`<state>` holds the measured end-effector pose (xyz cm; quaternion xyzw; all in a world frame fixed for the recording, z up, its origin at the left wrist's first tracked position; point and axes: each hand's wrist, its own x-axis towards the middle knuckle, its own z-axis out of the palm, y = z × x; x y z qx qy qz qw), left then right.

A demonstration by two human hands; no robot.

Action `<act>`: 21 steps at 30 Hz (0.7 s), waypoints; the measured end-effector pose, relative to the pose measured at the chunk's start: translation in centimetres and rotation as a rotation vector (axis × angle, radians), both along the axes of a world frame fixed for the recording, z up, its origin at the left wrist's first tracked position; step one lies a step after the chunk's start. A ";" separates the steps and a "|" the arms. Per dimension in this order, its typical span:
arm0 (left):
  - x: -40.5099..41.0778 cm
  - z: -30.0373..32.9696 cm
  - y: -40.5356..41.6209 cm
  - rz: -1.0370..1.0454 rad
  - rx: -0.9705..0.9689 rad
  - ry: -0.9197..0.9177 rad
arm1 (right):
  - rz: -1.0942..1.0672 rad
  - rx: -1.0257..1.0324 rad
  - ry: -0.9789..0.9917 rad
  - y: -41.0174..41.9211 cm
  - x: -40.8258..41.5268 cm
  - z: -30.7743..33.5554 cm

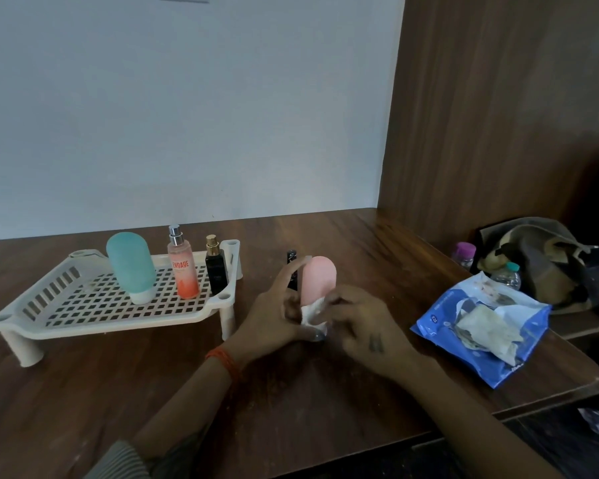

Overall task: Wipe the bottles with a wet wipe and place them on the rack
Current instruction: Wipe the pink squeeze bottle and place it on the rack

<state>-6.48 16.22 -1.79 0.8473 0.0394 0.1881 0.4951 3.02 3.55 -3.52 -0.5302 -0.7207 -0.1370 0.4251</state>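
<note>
I see the pink bottle (319, 278) upright on the table (118, 392), long axis vertical. My left hand (274, 319) steadies its base; right hand (363, 326) fingers pinch the wet wipe (312, 312) against it. The rack (94, 305) lies leftward, nearer my left hand.

Cream plastic lattice rack (83, 305), square-grid holes. On it: teal soft bottle (130, 264) with white cap; clear spray bottle (183, 267), orange-to-pink fade, silver top; black perfume bottle (216, 271), gold cap. Pale pink bottle (319, 278); white wet wipe (312, 314) against it. Blue wipe packet (481, 326), white patches. Dark brown wood-grain table (83, 402). Orange thread band (223, 361) on wrist.
</note>
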 end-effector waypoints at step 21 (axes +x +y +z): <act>0.3 -0.2 -0.4 -0.060 -0.215 0.055 | -0.559 -0.003 0.617 -2.5 -0.1 1.5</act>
